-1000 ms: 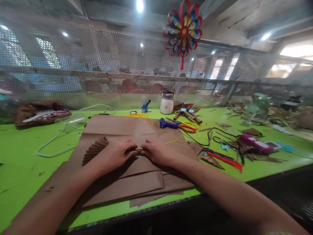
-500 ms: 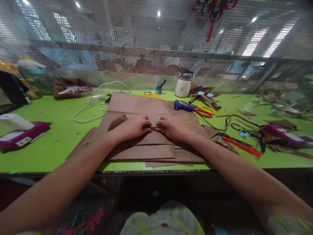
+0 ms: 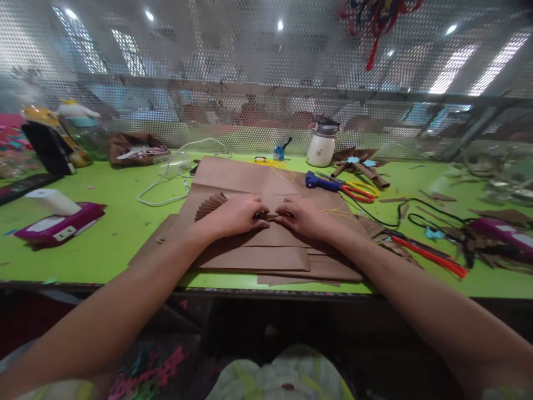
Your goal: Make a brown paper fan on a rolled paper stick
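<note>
My left hand (image 3: pixel 245 214) and my right hand (image 3: pixel 302 215) face each other just above a stack of brown paper sheets (image 3: pixel 233 176). Both are closed in a pinch, with a thin yellow string (image 3: pixel 271 218) running between the fingertips. A narrow brown strip seems to lie along the string, mostly hidden by the fingers. Beside my left wrist rests a pleated brown paper fan (image 3: pixel 209 204). More yellow string (image 3: pixel 333 212) shows to the right of my right hand.
Right of the paper lie a blue glue gun (image 3: pixel 320 181), scissors with red and yellow handles (image 3: pixel 360 191), and a red-handled tool (image 3: pixel 431 255). A white bottle (image 3: pixel 321 145) stands behind. At left are a white cable (image 3: pixel 160 201) and a purple power strip (image 3: pixel 62 225).
The whole view has shifted, so everything sits slightly farther right. My hands keep their pinch on the string and have barely moved over the paper.
</note>
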Motion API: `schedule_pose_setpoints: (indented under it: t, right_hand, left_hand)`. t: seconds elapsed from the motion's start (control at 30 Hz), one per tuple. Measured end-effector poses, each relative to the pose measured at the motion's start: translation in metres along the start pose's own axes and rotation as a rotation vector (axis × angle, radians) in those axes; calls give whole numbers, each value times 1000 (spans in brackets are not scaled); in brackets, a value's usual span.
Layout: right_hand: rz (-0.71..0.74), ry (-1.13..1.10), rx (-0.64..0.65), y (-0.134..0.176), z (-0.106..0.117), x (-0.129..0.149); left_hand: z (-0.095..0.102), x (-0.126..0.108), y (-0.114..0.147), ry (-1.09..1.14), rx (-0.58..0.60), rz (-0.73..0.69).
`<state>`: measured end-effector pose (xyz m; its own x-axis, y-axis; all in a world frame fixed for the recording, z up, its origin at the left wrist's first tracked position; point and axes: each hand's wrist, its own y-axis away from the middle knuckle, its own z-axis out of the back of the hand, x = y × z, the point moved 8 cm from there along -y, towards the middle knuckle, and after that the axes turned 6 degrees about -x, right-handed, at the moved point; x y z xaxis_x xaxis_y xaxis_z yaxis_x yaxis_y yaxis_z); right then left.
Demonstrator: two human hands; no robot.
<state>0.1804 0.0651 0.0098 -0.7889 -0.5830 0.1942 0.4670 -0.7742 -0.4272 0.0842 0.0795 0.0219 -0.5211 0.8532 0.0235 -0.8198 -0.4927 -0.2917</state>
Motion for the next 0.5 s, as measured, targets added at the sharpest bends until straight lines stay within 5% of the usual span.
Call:
schedule_pose_setpoints:
  t: [0.3,0.5]
  right_hand:
    - [-8,-8,-4,2,4,2]
    - [-18,-18,-166,4,57,-3]
  left_hand:
    - [-6,4,-1,-21,-13,-9]
    - [-1,7,-1,33,-35,31]
